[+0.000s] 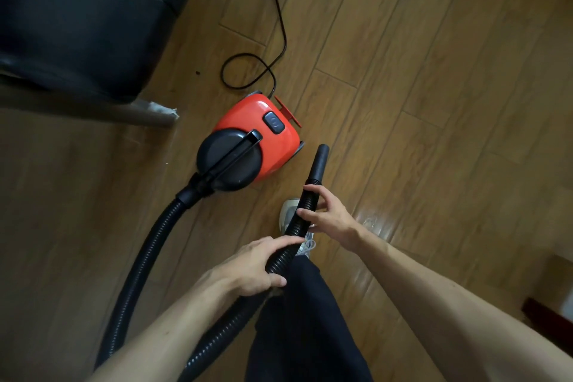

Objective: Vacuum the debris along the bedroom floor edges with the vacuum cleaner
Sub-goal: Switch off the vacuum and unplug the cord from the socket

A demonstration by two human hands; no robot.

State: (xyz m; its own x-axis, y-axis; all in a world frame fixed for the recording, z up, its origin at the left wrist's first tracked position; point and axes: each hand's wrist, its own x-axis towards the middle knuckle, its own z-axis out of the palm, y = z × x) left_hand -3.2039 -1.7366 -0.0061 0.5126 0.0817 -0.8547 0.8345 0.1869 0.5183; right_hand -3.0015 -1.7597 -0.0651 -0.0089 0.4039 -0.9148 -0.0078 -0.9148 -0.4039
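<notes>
1. The left hand (257, 267) wraps the ribbed black hose (145, 257) on the near side of the red vacuum cleaner (263, 121). Its grip is clamped, with the fingers curled over the top and the thumb underneath, probably to take the hose's weight and slack.
2. The right hand (328, 217) holds the same hose further along, just behind the smooth black nozzle tube (317, 164). Its grip is a lighter pinch between forefinger and thumb, likely for steering the tip.
3. The nozzle tube points up and away, just to the right of the vacuum cleaner and off the wooden floor (434, 71), so no suction pass looks begun.
4. The hose loops from the vacuum cleaner's front socket round to the hands, beside a dark trouser leg (304, 319) and a pale shoe (286, 211).
5. The round black dust drum (229, 158) on the vacuum cleaner is closed, so its contents cannot be seen.
6. The power cord (279, 15) coils behind the vacuum cleaner.
7. A dark speck (197, 72) lies to the vacuum cleaner's left, near black upholstered furniture (77, 15), a likely first target.
</notes>
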